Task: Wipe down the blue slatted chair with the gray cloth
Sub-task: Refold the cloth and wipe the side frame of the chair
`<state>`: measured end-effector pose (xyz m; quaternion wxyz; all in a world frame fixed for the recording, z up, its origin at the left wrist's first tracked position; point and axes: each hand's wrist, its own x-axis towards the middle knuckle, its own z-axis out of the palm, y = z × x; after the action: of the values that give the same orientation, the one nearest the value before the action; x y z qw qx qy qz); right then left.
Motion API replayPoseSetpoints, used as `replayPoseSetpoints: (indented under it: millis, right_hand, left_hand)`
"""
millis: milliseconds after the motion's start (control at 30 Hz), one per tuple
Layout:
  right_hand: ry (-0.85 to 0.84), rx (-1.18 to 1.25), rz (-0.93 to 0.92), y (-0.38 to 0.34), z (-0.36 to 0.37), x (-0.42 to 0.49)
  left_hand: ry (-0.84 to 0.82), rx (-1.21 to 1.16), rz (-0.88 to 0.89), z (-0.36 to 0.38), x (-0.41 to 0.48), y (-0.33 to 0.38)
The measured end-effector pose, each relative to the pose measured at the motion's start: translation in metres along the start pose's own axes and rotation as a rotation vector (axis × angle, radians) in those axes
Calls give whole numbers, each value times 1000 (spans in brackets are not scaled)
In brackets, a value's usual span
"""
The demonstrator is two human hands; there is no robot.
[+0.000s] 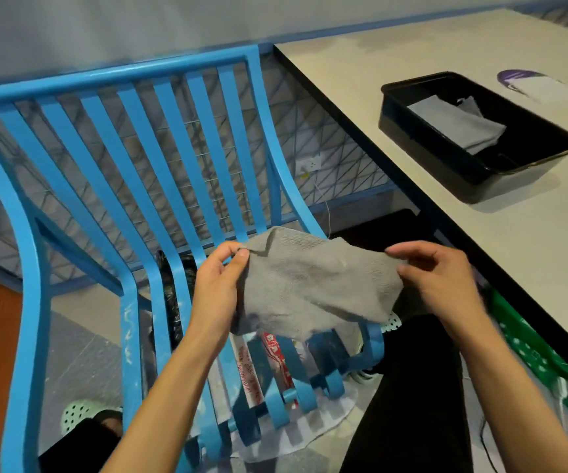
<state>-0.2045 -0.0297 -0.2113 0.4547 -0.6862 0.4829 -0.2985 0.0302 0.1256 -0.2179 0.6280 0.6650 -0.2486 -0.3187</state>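
The soft gray cloth [313,285] hangs just above the seat of the blue metal slatted chair [180,148]. The left hand [219,281] pinches one edge and the right hand [436,278] pinches the other. It looks like getting ready. Next the cloth must go down onto a slat. The red-and-white printed strip [277,356] under the seat is too blurry to read.
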Motion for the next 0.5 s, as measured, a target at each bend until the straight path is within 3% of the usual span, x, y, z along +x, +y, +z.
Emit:
replayPoseSetpoints:
  millis: [133,267,333,400,500]
  right_hand:
    - [53,-124,-1,21,3,8]
    - [101,-159,163,38,-4,17]
    - [116,-221,190,43,-2,14]
    - [126,-244,87,42,5,2]
    - [-79,-197,76,34,34,-16]
  left_hand:
    - [-193,132,59,31,19,17]
    - [-257,183,56,74,49,14]
    - [-255,274,9,88,63,-4]
    - [-206,346,-51,96,69,-26]
    - [-46,299,-86,94,56,-52]
